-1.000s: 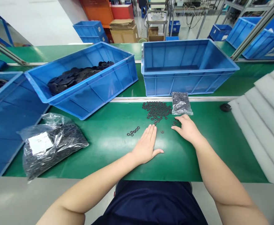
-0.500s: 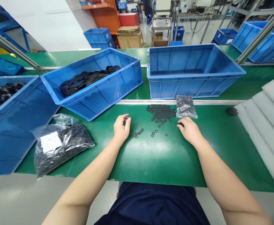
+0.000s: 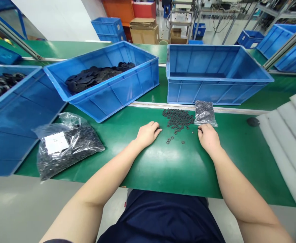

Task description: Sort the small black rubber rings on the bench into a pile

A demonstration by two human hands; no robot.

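My left hand (image 3: 148, 133) rests palm down on the green mat (image 3: 163, 165) with its fingers curled, just left of a loose pile of small black rings (image 3: 178, 118). A few stray rings (image 3: 168, 140) lie between my hands. My right hand (image 3: 208, 136) lies with curled fingers at the near edge of a small clear bag of rings (image 3: 205, 113), and something dark shows at its fingertips. What lies under my left hand is hidden.
A large clear bag of black rings (image 3: 66, 145) lies at left. A blue bin of black discs (image 3: 117, 91) and a blue bin (image 3: 213, 89) stand behind. Another blue bin (image 3: 16, 118) is at far left, white foam sheets (image 3: 289, 135) at right, with a black disc (image 3: 252, 121) beside them.
My left hand curled and moved left, then came back right over the spot where a small group of rings lay. My right hand drew up to the small bag.
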